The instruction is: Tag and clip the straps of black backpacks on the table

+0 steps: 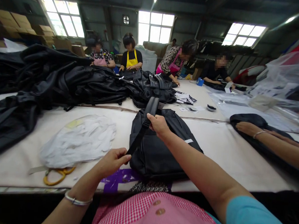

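A black backpack [162, 155] lies on the table right in front of me, with a small white tag on its right side. Its shoulder strap [152, 107] is pulled up along the left side. My right hand [159, 125] is closed on the padded part of this strap, near the buckle. Lower down, my left hand [116, 160] pinches the narrow webbing end of the same strap beside the bag's lower left edge. The strap runs taut between both hands.
White cloth pieces [81, 138] and yellow-handled scissors [57, 175] lie left. Black bags [91, 84] are heaped behind. Cards [186, 97] lie beyond the backpack. At right, another person's hands [249, 129] rest on a black bag. Several people work across the table [212, 141].
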`<state>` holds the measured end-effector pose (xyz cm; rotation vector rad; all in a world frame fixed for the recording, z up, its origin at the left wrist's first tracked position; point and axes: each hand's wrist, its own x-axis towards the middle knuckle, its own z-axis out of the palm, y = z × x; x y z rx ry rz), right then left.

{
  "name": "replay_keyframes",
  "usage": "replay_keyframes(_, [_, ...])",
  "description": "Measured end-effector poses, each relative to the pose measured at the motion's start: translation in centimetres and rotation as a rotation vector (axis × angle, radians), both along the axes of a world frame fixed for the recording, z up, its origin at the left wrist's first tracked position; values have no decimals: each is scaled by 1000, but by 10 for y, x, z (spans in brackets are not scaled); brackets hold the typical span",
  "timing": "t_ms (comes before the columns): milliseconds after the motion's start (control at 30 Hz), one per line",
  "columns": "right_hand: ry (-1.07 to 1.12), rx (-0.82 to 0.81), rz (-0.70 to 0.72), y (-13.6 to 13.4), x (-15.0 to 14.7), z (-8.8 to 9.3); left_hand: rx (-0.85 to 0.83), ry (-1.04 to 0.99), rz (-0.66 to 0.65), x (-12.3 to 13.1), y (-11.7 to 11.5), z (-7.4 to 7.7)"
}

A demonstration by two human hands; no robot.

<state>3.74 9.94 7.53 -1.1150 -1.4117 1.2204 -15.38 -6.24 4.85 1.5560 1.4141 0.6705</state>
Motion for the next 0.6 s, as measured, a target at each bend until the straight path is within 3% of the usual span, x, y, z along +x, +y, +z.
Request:
replay_keyframes(133, [376, -130, 79, -15, 4, 36, 69, 42, -78, -9, 27, 21])
replay_keyframes(233, [513, -217, 72, -22, 9, 51, 62, -10, -193, 0, 40, 39])
replay_keyframes(300, [560, -269, 94, -25, 15, 58, 109, -36, -205, 11, 48, 49])
replay_keyframes(467, [605, -293, 138, -29, 24, 68, 385, -194, 117, 50, 64, 68])
replay_keyframes(600, [623, -288, 106, -32, 24, 72, 584, -163, 244, 78, 66, 80])
